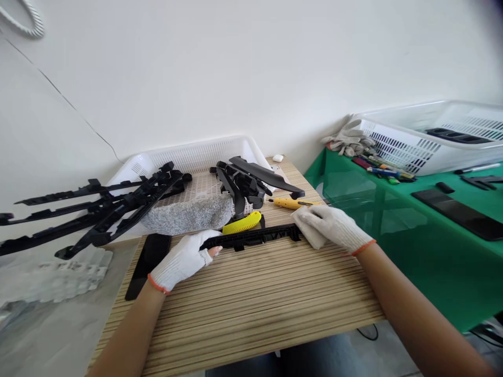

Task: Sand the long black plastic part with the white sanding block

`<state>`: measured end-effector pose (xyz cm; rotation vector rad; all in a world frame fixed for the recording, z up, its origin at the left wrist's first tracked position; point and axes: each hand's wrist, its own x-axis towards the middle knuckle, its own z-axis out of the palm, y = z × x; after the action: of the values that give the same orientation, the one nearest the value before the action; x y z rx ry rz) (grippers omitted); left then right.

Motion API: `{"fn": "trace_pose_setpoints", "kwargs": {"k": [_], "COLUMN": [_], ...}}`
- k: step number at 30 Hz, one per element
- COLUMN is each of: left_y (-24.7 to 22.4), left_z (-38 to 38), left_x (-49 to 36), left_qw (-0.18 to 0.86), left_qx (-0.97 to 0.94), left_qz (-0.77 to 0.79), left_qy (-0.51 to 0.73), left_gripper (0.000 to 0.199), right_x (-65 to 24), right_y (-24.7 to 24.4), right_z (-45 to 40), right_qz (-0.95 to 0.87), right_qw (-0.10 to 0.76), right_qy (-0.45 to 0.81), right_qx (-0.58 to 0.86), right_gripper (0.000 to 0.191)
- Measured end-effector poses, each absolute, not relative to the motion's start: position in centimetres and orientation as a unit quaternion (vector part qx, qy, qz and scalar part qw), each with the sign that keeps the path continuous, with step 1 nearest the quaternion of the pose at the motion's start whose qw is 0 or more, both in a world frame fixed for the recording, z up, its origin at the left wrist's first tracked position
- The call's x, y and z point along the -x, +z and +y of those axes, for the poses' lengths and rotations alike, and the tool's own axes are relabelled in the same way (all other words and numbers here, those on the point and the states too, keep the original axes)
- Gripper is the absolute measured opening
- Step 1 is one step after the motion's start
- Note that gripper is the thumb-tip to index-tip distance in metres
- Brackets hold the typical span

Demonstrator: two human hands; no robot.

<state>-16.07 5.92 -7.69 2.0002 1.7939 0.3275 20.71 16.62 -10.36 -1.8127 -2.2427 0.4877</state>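
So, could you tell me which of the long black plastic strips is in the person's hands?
The black strip lying flat on the striped table, gripped by the left hand and right hand; the others rest piled on the white basket.

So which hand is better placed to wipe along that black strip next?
Probably the right hand: it already presses a white cloth against the right end of the black plastic strip. The left hand grips the strip's left end, steadying it on the striped table.
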Motion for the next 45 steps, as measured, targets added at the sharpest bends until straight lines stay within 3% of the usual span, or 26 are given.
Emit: {"fn": "trace_pose_setpoints", "kwargs": {"k": [10,14,19,21,24,27,32,36,39,41,45], "left_y": [-7.8,-7.8,-7.9,-7.8,-7.6,-7.6,-7.6,-7.3,-7.2,-7.2,-7.2], "left_z": [6.0,5.9,5.9,5.8,5.8,5.8,5.8,5.8,5.8,5.8,5.8], "left_x": [16.3,16.3,16.2,16.1,15.9,15.9,16.0,15.8,15.7,15.6,15.6], "left_qw": [0.209,0.213,0.212,0.21,0.209,0.214,0.215,0.218,0.217,0.215,0.214], "left_qx": [-0.727,-0.724,-0.726,-0.724,-0.716,-0.712,-0.714,-0.717,-0.719,-0.72,-0.719], "left_qz": [0.644,0.646,0.643,0.647,0.658,0.66,0.657,0.654,0.651,0.648,0.651], "left_qy": [0.114,0.111,0.12,0.117,0.106,0.108,0.11,0.105,0.116,0.125,0.119], "left_gripper": [0.045,0.045,0.044,0.045,0.048,0.049,0.048,0.049,0.046,0.045,0.046], "right_x": [-21.8,-21.7,-20.5,-19.7,-18.7,-18.1,-17.2,-16.8,-16.9,-17.1,-17.3], "right_y": [-9.9,-9.3,-9.8,-10.4,-11.1,-11.1,-10.4,-10.2,-10.1,-10.0,-9.8], "right_z": [16.3,15.9,15.3,15.1,14.8,14.7,14.1,14.0,14.0,14.0,13.9], "right_qz": [-0.759,-0.717,-0.693,-0.693,-0.707,-0.684,-0.682,-0.627,-0.666,-0.707,-0.723], "right_qw": [0.153,0.259,0.371,0.377,0.397,0.435,0.38,0.447,0.4,0.36,0.38], "right_qy": [0.201,0.183,0.381,0.425,0.385,0.363,0.416,0.407,0.421,0.396,0.3], "right_qx": [0.6,0.62,0.487,0.443,0.441,0.46,0.466,0.492,0.468,0.462,0.492], "right_gripper": [0.044,0.042,0.039,0.049,0.067,0.065,0.052,0.06,0.052,0.043,0.039]}}
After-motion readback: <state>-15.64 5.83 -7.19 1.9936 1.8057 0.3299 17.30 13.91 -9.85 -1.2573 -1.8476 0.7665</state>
